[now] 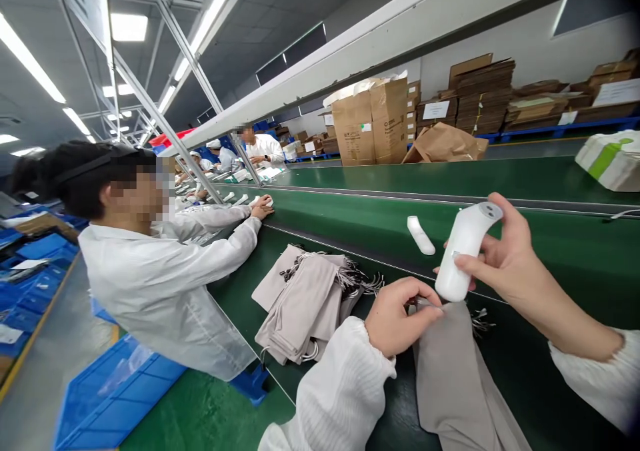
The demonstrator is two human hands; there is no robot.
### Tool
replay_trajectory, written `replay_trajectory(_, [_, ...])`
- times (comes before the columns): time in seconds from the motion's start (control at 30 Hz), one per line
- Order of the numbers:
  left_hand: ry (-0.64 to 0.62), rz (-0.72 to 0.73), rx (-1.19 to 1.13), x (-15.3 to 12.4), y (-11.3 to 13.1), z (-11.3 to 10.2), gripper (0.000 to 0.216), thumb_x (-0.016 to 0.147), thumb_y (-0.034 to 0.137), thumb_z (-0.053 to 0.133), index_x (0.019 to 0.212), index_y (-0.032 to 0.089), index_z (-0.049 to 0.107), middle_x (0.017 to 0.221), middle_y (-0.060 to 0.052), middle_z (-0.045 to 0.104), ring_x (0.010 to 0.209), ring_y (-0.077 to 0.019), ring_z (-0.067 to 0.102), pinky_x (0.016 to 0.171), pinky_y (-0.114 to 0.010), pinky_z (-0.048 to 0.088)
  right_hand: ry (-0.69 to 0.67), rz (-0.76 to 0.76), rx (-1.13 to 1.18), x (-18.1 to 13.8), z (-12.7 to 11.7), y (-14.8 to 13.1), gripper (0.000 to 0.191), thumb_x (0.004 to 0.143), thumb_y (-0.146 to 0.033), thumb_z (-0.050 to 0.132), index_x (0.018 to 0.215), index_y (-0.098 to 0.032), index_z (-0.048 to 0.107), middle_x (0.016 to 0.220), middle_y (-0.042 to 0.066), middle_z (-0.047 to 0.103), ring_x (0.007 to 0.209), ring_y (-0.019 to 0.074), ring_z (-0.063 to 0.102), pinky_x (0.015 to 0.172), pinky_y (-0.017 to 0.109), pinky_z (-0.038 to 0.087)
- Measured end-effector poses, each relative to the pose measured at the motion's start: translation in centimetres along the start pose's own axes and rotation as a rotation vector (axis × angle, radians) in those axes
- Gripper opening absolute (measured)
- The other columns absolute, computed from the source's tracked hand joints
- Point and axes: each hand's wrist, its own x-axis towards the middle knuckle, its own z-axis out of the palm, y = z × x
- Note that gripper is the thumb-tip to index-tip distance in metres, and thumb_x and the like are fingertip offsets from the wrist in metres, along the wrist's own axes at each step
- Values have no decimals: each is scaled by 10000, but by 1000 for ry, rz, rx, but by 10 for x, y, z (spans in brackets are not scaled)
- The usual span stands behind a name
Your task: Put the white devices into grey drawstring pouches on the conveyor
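Observation:
My right hand is closed around a white curved handheld device, its angled end with dark openings turned up and its rounded lower end pointing down. Just below that end, my left hand pinches the upper edge of a grey fabric drawstring pouch. The pouch hangs down over the dark work surface, and cords stick out at its right side. To the left of my left hand lies a pile of similar grey pouches with tangled cords. A second white curved device rests on the green belt beyond my hands.
A co-worker in a white coat stands at the left, one hand on a white item at the belt. A green conveyor belt runs across. A blue bin sits lower left; cardboard boxes stand behind. A wrapped white-green pack lies far right.

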Motion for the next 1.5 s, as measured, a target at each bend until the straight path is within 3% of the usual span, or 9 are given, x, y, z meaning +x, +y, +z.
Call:
replay_trajectory(0.1, [26, 84, -97, 2, 8, 1, 65, 798, 218, 721, 775, 183, 671, 803, -27, 620, 750, -151, 544, 708, -281, 433, -86, -18, -87, -5, 5, -4, 1050, 700, -317, 831, 1512, -455, 180, 1209, 95, 618, 554, 161, 632, 404, 288, 502])
replay_trajectory(0.27, [266, 97, -98, 9, 21, 2, 49, 824, 206, 694, 786, 194, 666, 977, -56, 581, 915, -185, 568, 788, -298, 461, -333, -85, -331, -12, 11, -22, 320, 944, -455, 551, 1171, -263, 670, 1213, 83, 635, 950, 203, 648, 812, 339, 550])
replay_trajectory(0.37, [360, 52, -63, 14, 25, -3, 68, 844, 230, 660, 787, 195, 653, 1051, -73, 548, 1034, -215, 560, 834, -303, 481, -447, -20, -408, -12, 10, -30, 372, 987, -478, 468, 1154, -242, 701, 1190, 73, 655, 1083, 224, 603, 950, 364, 475])
replay_trajectory(0.57, [316, 0, -99, 18, 27, -13, 101, 843, 272, 675, 783, 199, 640, 1103, -65, 551, 1039, -203, 556, 782, -261, 470, -565, 158, -326, -12, 6, -37, 387, 979, -414, 510, 1320, -254, 595, 966, 31, 643, 842, 150, 578, 734, 268, 464])
replay_trajectory(0.73, [266, -27, -177, 26, 29, -16, 148, 838, 274, 673, 737, 181, 619, 1081, -67, 561, 993, -187, 559, 733, -236, 462, -689, 239, -154, -12, 9, -36, 264, 964, -409, 539, 1039, -176, 636, 770, -20, 505, 611, 77, 457, 572, 211, 392])
replay_trajectory(0.93, [454, -126, -490, 38, 9, -27, 219, 769, 341, 761, 810, 183, 615, 720, 35, 466, 498, -38, 298, 440, -175, 235, -192, 176, 281, -9, -8, -59, 116, 916, -286, 595, 949, -233, 498, 594, -109, 149, 456, 53, 85, 419, 179, 120])
replay_trajectory(1.03, [329, -169, -360, 37, -8, -22, 249, 833, 394, 700, 987, 205, 652, 693, 32, 507, 510, -60, 349, 465, -186, 278, 38, 28, 298, 0, -24, -69, 136, 881, -263, 598, 929, -239, 472, 596, -106, 166, 446, 61, 105, 411, 178, 174])
replay_trajectory(1.23, [-60, -200, 222, 33, -55, 1, 276, 912, 378, 532, 1086, 217, 675, 1153, -80, 669, 1074, -231, 584, 898, -359, 452, 588, -510, -421, 27, -62, -46, 111, 972, -314, 430, 992, -249, 518, 631, -48, 443, 615, 141, 533, 705, 302, 485])
replay_trajectory(1.5, [-217, -248, 229, 43, -78, 7, 114, 810, 285, 636, 852, 184, 666, 696, 15, 602, 671, -142, 546, 667, -255, 428, 128, 13, -1488, 51, -83, 47, 531, 937, -264, 486, 1444, -128, 406, 1260, 172, 613, 1108, 304, 600, 891, 389, 463])
